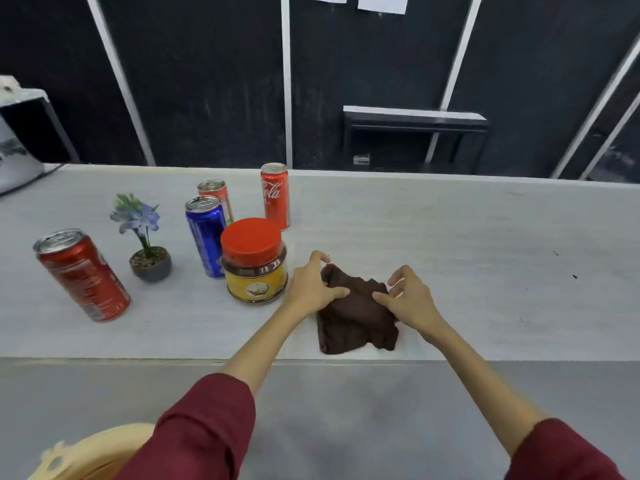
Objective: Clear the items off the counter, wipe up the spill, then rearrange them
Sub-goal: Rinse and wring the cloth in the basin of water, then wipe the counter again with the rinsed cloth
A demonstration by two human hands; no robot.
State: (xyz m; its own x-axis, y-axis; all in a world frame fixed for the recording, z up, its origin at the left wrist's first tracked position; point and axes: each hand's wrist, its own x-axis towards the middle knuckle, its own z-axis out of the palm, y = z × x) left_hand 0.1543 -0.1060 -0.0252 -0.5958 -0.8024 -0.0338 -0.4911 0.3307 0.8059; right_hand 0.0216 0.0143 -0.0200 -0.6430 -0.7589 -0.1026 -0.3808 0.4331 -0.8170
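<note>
A crumpled dark brown cloth lies on the pale counter near its front edge. My left hand pinches the cloth's left upper part between thumb and fingers. My right hand pinches its right upper part. Left of the cloth stand a jar with a red lid and yellow label, a blue can, an orange-red can behind it, a tall red cola can, a small potted purple flower and a big red can.
A beige basket rim shows at the bottom left below the counter. A white bag sits at the counter's far left end. A dark shelf stands behind the counter against a black wall.
</note>
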